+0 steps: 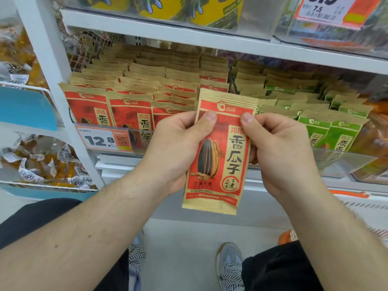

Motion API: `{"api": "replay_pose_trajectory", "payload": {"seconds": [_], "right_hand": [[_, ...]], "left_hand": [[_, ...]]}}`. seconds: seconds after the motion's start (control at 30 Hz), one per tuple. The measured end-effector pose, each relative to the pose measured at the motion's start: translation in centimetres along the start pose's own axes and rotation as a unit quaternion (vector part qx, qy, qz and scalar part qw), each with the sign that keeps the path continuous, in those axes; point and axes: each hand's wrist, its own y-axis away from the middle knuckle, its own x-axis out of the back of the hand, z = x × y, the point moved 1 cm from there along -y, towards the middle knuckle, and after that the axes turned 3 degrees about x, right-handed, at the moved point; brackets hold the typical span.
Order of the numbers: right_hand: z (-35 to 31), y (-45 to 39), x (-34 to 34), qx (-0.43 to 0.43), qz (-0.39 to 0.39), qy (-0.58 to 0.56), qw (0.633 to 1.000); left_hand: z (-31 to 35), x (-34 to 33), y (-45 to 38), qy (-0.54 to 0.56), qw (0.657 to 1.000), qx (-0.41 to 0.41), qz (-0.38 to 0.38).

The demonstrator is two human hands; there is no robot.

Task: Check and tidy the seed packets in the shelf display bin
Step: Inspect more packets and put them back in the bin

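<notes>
held red packet (pixel 220 152) reads 洽洽 香瓜子, bin price tag (pixel 105 140) 12.8, upper tag (pixel 319 9) 7.5

A: What does the person hold?
B: A red seed packet (pixel 220 152), upright in front of the shelf; the left hand (pixel 176 148) and right hand (pixel 279 150) pinch its two sides, thumbs on its face.
A: And behind it?
B: Rows of red packets (pixel 130 106) in the display bin (pixel 144 143), green packets (pixel 327 127) just beside them, a price tag (pixel 105 140) reading 12.8.
</notes>
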Motion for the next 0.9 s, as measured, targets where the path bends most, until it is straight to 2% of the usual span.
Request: {"api": "replay_pose_trajectory", "payload": {"seconds": [0.17,0.37,0.57,0.77,0.9], "right_hand": [[0.0,0.4,0.2,-0.069,-0.141,0.085,0.984],[0.3,-0.4,0.9,-0.053,-0.080,0.048,0.994],[0.0,-0.5,1.9,-0.079,-0.193,0.069,0.976],[0.2,-1.1,2.7,-0.069,-0.199,0.020,0.977],[-0.3,-0.7,3.0,-0.054,-0.263,0.034,0.963]], "left_hand": [[0.7,0.1,-0.3,0.041,0.999,-0.004,0.026],[0.7,0.5,-0.3,-0.054,0.996,0.036,-0.055],[0.7,0.7,-0.5,-0.013,0.999,0.024,-0.047],[1.5,1.3,-0.4,-0.067,0.989,0.066,-0.118],[1.4,1.6,-0.5,-0.066,0.990,0.045,-0.121]]}}
